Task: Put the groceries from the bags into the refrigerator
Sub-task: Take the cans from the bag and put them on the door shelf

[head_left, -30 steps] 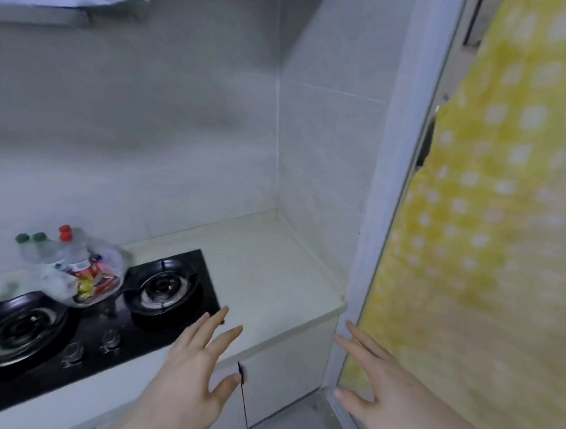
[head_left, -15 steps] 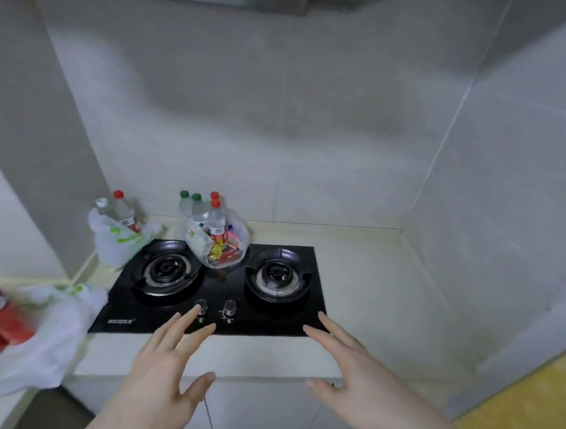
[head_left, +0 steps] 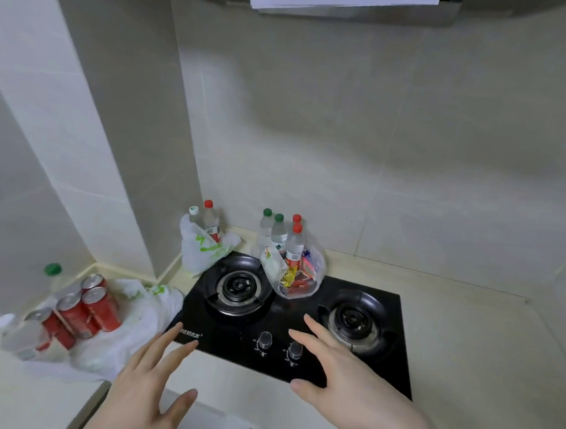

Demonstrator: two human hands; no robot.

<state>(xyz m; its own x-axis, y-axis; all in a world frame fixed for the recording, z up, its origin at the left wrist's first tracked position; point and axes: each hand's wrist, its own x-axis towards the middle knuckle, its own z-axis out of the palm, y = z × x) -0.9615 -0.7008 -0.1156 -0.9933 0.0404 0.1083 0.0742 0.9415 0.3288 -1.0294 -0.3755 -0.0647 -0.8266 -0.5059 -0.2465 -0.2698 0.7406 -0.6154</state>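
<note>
Reaching: left hand (head_left: pixel 148 380) and right hand (head_left: pixel 349 379) spread, empty, over the stove (head_left: pixel 303 312).
Next: grasp clear bag (head_left: pixel 294 270) of bottles.

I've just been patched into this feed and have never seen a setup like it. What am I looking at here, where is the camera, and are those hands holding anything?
There is no machine here: a person wears one wide-angle camera on the head, looking forward and down, so the two bare hands reach in from the bottom edge. The left hand and the right hand hover with fingers spread and hold nothing.

Below them is a black two-burner gas hob set in a pale countertop. A clear plastic bag of water bottles and snack packets stands on the hob between the burners. A white bag with two bottles stands in the back corner to its left. Further left, a flattened white bag holds red drink cans and a few bottles. No refrigerator is in view.
</note>
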